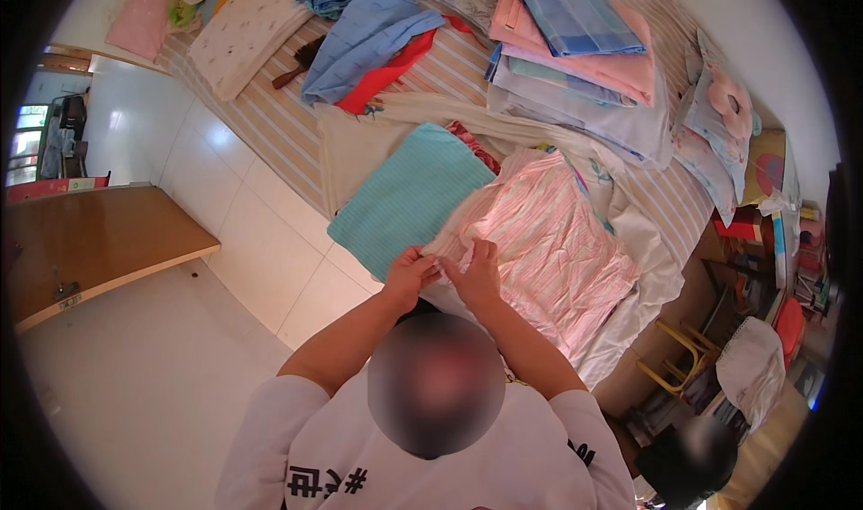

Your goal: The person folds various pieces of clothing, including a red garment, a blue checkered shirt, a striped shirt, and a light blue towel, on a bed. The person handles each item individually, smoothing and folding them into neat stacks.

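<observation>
My left hand (pixel 410 277) pinches a corner of the pink-and-white striped cloth (pixel 546 227) near the bed's front edge. Close beside it, my right hand (pixel 474 270) has its fingers on the same cloth's edge. The cloth spreads to the right, wrinkled, over white fabric (pixel 647 287). Under its left side lies a turquoise ribbed cloth (pixel 411 196), flat on the bed, with a dark red patterned cloth (pixel 475 147) showing at its far edge.
On the striped bed sheet (pixel 263 122) lie folded fabrics (pixel 573 58), a blue cloth (pixel 364 38), a red strip (pixel 398 68), a brush (pixel 290 77) and a folded pale quilt (pixel 246 34). Pillows (pixel 715 132) stand right. A wooden door (pixel 114 240) is left; a yellow-framed stool (pixel 681 358) is right.
</observation>
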The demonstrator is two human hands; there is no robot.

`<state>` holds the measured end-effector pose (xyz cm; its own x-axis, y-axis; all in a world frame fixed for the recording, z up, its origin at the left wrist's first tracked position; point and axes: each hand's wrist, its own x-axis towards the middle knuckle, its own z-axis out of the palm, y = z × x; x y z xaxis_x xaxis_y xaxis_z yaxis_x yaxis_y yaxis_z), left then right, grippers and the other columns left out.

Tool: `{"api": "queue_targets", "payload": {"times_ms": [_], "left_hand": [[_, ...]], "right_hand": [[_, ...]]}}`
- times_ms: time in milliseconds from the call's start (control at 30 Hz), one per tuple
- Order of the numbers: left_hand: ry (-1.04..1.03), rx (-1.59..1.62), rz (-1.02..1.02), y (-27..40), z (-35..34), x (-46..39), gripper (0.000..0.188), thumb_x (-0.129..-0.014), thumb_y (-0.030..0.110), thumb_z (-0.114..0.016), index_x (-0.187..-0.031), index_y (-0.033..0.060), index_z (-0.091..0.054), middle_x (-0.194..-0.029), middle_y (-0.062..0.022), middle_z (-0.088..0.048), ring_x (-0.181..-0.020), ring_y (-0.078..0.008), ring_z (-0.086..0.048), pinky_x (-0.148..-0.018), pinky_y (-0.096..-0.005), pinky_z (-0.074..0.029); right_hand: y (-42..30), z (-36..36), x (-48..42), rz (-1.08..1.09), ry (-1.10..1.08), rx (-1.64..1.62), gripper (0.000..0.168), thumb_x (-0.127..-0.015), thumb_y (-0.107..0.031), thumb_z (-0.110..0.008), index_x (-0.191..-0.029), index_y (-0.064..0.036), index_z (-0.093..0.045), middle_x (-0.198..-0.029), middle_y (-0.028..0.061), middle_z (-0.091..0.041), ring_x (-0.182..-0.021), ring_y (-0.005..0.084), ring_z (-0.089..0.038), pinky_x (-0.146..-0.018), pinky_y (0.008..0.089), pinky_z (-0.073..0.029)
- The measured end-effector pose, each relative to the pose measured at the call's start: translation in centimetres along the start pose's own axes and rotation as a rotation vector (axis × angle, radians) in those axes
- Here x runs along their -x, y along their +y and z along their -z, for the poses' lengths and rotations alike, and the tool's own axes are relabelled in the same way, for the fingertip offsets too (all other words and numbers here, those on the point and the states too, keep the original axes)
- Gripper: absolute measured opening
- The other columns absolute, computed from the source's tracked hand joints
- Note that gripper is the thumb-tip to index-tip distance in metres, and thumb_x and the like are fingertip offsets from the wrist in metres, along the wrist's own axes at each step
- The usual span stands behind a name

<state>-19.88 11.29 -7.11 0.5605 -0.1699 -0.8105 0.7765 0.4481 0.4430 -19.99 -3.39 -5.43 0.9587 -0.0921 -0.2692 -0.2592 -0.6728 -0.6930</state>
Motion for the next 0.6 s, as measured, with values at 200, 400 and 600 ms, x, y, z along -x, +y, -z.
{"api": "queue_targets", "payload": {"times_ms": [200,400,600], "left_hand": [[0.077,-0.036,-0.025,1.0,-0.1,0.3,0.012,-0.082,0.012,-0.055,-0.091,0.0073,-0.049,-0.086,-0.0014,-0.056,-0.078,-0.0099,-0.054,-0.072,-0.0257,-0.047],[0.053,0.016,-0.029,0.8,-1.3,1.3,0.013,-0.083,0.012,-0.055,-0.092,0.0028,-0.053,-0.081,-0.0025,-0.057,-0.071,-0.0109,-0.056,-0.067,-0.0235,-0.049],[0.044,0.037,-0.015,1.6,-2.1,2.6,0.016,-0.085,0.012,-0.052,-0.096,0.0007,-0.054,-0.087,-0.0055,-0.059,-0.079,-0.0133,-0.058,-0.072,-0.025,-0.05]], "right_hand": [[-0.6,1.5,-0.5,0.182,0.054,-0.038,0.03,-0.075,-0.007,-0.055,-0.105,-0.003,-0.054,-0.091,0.0128,-0.048,-0.081,0.0293,-0.048,-0.07,0.0369,-0.042],[-3.5,2.4,-0.1,0.388,0.01,0.248,0.032,-0.075,-0.005,-0.055,-0.107,-0.007,-0.055,-0.086,0.0118,-0.049,-0.081,0.0267,-0.051,-0.068,0.037,-0.043],[-3.5,1.5,0.2,0.344,0.032,-0.027,0.023,-0.075,-0.009,-0.059,-0.099,-0.007,-0.057,-0.078,0.0088,-0.054,-0.067,0.0237,-0.055,-0.056,0.0326,-0.046]]}}
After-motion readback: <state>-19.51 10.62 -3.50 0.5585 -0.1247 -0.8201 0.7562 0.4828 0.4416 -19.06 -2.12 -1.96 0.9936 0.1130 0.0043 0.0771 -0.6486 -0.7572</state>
